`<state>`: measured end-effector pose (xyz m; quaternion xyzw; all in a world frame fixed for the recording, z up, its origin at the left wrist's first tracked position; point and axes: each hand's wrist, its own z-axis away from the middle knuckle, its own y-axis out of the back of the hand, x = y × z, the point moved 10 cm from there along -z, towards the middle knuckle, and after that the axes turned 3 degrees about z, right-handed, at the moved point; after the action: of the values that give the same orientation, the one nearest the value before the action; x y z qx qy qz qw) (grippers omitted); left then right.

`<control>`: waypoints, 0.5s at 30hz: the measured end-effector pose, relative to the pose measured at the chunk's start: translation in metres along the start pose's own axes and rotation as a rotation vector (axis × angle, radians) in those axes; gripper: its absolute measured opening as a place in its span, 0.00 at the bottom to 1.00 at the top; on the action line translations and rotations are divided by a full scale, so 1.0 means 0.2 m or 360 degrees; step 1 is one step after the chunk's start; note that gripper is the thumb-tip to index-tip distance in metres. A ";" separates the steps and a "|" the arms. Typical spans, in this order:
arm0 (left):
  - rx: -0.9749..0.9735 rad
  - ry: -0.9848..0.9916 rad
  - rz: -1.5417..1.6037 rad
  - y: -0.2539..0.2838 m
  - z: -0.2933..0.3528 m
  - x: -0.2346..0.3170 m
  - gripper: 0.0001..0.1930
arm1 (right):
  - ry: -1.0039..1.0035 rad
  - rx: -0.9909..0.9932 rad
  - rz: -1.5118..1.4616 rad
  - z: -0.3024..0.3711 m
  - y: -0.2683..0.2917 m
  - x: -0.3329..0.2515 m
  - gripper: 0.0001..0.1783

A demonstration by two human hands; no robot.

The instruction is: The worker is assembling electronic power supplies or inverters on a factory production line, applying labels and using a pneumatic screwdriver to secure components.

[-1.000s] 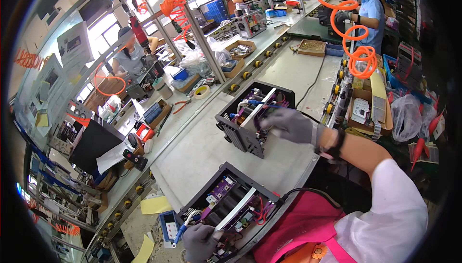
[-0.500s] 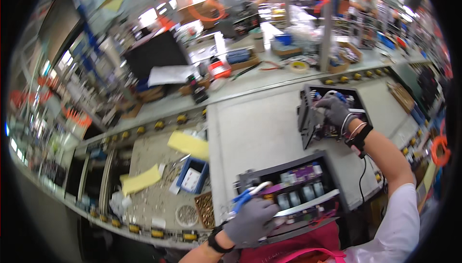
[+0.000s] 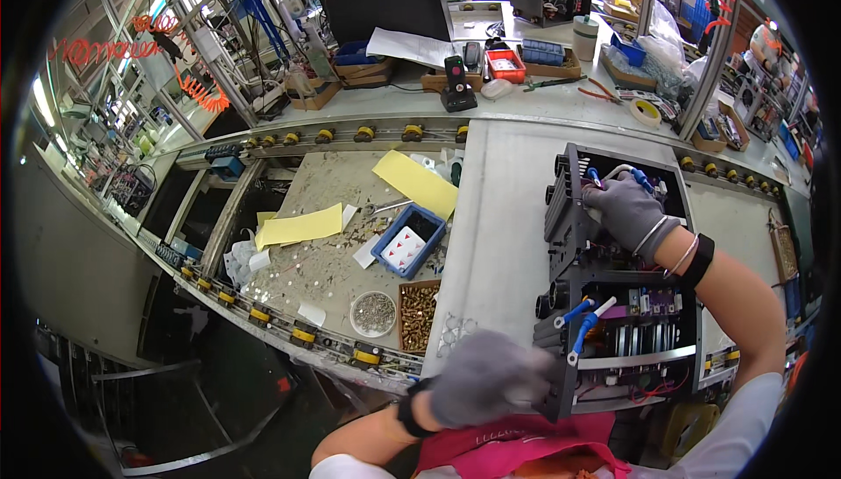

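Observation:
Two open metal chassis stand side by side on the right. Over the far chassis point(image 3: 561, 216), my gloved right hand point(image 3: 629, 216) has its fingers curled together at the left panel; what they grip is hidden. Beside these fingers, cable ends with blue sleeves point(image 3: 642, 179) stick up. The near chassis point(image 3: 631, 361) shows a purple circuit board, round coils and a pale metal bar. White cables with blue-sleeved ring lugs point(image 3: 580, 334) hang at its left side. My gloved left hand point(image 3: 491, 378) is next to that chassis's left panel, its fingers smeared by motion.
Left of the chassis, a blue bin point(image 3: 410, 241) with white cards, a box of brass fittings point(image 3: 419, 314) and a round dish of small parts point(image 3: 373, 313) sit near yellow sheets point(image 3: 302, 227). Rollers point(image 3: 363, 134) line the bench edges. Pliers point(image 3: 601, 90) and tape point(image 3: 646, 112) lie behind.
The far chassis has turned and now stands lined up against the near one. My left hand has come off the blue-sleeved cables and moved toward the near chassis's left side. The view has shifted.

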<state>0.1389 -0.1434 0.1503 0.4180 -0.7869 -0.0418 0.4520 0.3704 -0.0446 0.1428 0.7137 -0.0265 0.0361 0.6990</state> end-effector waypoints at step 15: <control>-0.0781 0.1699 -0.1161 0.18 0.69 -1.17 0.26 | -0.1015 0.1382 -0.1100 1.92 0.67 0.54 0.15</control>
<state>0.0693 0.0002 -0.0737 0.5050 -0.2336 -0.1563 0.8161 0.4712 -0.4308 0.2778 0.8749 0.0156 -0.3980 0.2754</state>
